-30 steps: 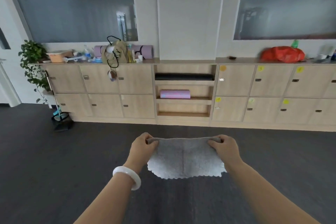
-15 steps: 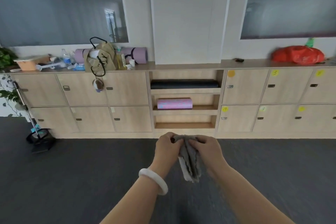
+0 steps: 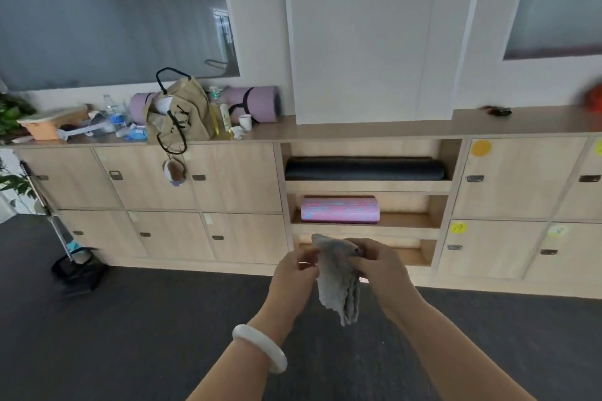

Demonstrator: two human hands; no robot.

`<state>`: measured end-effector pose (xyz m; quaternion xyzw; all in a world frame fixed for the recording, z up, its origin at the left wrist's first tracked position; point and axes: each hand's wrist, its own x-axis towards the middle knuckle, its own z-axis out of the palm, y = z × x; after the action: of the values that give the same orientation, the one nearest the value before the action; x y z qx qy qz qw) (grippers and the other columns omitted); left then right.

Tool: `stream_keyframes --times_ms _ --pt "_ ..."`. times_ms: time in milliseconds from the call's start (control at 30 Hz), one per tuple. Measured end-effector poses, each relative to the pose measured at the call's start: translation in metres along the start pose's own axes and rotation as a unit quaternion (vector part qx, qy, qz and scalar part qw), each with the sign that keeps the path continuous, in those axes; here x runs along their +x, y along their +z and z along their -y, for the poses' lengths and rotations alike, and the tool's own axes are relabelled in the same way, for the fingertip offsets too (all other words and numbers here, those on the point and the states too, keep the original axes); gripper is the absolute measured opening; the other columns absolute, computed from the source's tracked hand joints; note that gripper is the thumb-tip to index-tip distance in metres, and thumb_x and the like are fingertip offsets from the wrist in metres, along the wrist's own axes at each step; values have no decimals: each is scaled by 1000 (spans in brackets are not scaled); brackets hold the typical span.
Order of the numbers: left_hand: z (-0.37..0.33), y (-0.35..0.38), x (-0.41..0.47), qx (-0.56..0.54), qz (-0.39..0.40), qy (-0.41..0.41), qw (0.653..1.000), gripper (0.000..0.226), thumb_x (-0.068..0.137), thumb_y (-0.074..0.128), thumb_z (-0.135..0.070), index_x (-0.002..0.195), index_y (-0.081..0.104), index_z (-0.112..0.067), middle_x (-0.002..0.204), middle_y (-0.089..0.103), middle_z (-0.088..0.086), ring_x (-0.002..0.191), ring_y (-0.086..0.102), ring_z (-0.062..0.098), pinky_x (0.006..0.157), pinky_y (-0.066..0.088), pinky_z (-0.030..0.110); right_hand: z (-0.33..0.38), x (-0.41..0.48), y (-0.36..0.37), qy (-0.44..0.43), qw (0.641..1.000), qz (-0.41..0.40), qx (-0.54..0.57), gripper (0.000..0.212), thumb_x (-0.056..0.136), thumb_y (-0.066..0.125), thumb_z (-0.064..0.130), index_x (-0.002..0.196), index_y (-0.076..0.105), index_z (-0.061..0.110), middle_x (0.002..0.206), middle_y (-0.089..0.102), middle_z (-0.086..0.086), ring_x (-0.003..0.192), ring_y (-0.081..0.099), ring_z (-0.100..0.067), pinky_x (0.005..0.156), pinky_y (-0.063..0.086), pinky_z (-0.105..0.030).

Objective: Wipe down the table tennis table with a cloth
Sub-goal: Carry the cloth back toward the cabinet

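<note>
A grey cloth [image 3: 338, 283] hangs folded in front of me, held up between both hands at chest height. My left hand [image 3: 293, 277], with a white bangle on its wrist, pinches the cloth's upper left edge. My right hand [image 3: 379, 265] grips the upper right of the fold. The cloth's scalloped lower edge dangles free below the hands. No table tennis table is in view.
A long run of light wood lockers [image 3: 234, 179] stands straight ahead, with open shelves holding a black roll [image 3: 365, 169] and a pink roller [image 3: 340, 209]. A bag [image 3: 177, 114], bottles and a purple mat [image 3: 254, 103] sit on top. Dark floor [image 3: 146, 335] lies between me and the lockers.
The cloth was stretched flat between my hands a second ago; my hands came together and folded it. The view has turned left and moved closer to the lockers.
</note>
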<state>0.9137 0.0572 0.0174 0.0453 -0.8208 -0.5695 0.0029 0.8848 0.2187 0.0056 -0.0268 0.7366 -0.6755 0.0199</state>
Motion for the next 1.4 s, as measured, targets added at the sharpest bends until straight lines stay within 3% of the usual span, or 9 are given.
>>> stream_keyframes --times_ms 133,267,467,567,700,933,1033,1167,1400 --pt "19 -18 95 -51 -4 -31 998 42 92 66 -29 130 48 -24 126 49 -14 118 46 7 100 39 25 2 97 -2 -1 999 37 20 41 87 55 -14 106 73 18 100 73 -6 94 65 -20 76 51 -25" --pt "25 -38 201 -189 88 -13 978 29 85 68 -30 112 68 -21 111 72 -5 102 66 7 71 50 11 8 198 1 13 993 57 102 45 87 46 -20 112 70 9 91 71 -9 85 63 -18 68 51 -23" --pt "16 -57 358 -189 61 13 980 27 83 74 -29 104 73 -12 99 72 8 93 69 26 75 57 33 14 333 15 72 990 68 103 37 91 66 7 125 58 17 117 65 -13 102 65 -25 79 57 -34" --pt "3 -58 432 -133 63 69 987 12 86 73 -22 97 71 -17 88 72 3 84 69 19 70 55 27 10 401 24 78 995 -17 53 29 87 74 24 113 65 14 109 68 -12 94 66 -24 70 55 -30" --pt "-5 -52 512 -84 59 70 992 14 89 69 -29 96 66 -17 90 68 2 86 66 20 76 56 35 2 482 24 83 987 -108 87 4 88 71 6 92 72 5 87 67 -11 80 59 -21 63 47 -30" --pt "-4 -46 663 -124 12 2 992 18 95 61 -26 104 67 -11 100 70 10 95 67 27 84 55 43 -15 653 17 107 973 -110 172 10 93 60 -3 99 64 3 84 63 -13 68 59 -22 53 49 -29" --pt "-1 -45 720 -206 -10 -63 976 17 98 58 -24 106 64 -10 99 71 13 90 69 29 73 58 42 -17 719 25 158 958 -56 233 16 93 66 10 107 63 0 79 66 -12 66 61 -22 55 50 -30" --pt "-2 -51 806 -286 -31 -122 950 19 97 60 -19 109 61 -5 94 73 14 83 72 28 63 57 35 -19 807 31 200 974 23 104 28 89 72 16 110 65 -2 89 71 -11 77 67 -24 62 55 -34" --pt "-3 -71 916 -217 3 -125 968 41 86 68 0 121 49 -12 112 65 12 94 67 26 65 58 31 -14 921 46 126 984 -121 -38 31 87 75 15 109 55 8 103 63 -10 93 64 -29 87 55 -49"
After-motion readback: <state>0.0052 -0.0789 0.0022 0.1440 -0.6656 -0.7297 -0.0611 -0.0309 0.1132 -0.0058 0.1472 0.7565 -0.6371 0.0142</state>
